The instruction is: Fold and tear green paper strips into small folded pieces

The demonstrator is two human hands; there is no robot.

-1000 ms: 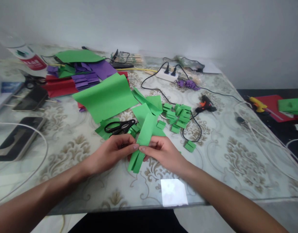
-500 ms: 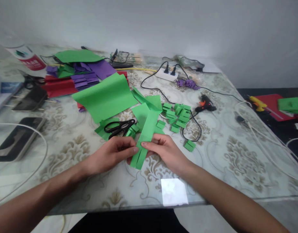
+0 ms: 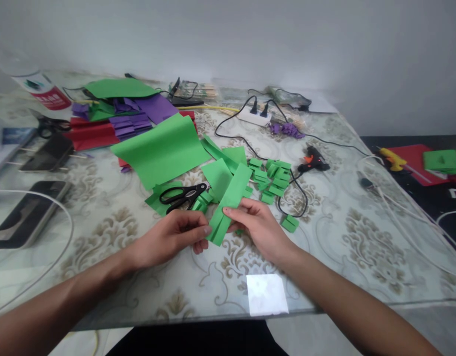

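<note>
Between my hands is a green paper strip (image 3: pixel 231 193), tilted up to the right, with a fold or slit along its near end. My right hand (image 3: pixel 259 225) grips its right edge, thumb on top and fingers beneath. At the near left corner, the thumb and forefinger of my left hand (image 3: pixel 183 231) pinch the strip. Black-handled scissors (image 3: pixel 183 195) lie just beyond my left hand. Past the strip is a pile of small folded green paper pieces (image 3: pixel 274 175), and a single folded piece (image 3: pixel 290 223) sits apart to the right.
A large green sheet (image 3: pixel 161 148) lies behind the scissors, near purple (image 3: pixel 131 126) and red paper (image 3: pixel 92 134). At right rests a black glue gun (image 3: pixel 314 160), its cord looping to a white power strip (image 3: pixel 252 116). Left are phones (image 3: pixel 29 212), a white cable (image 3: pixel 67 212) and a bottle (image 3: pixel 42 89).
The strip has shifted slightly right and away from me, its far end swinging right. My right hand has moved a little along with it; my left hand stays nearly in place.
</note>
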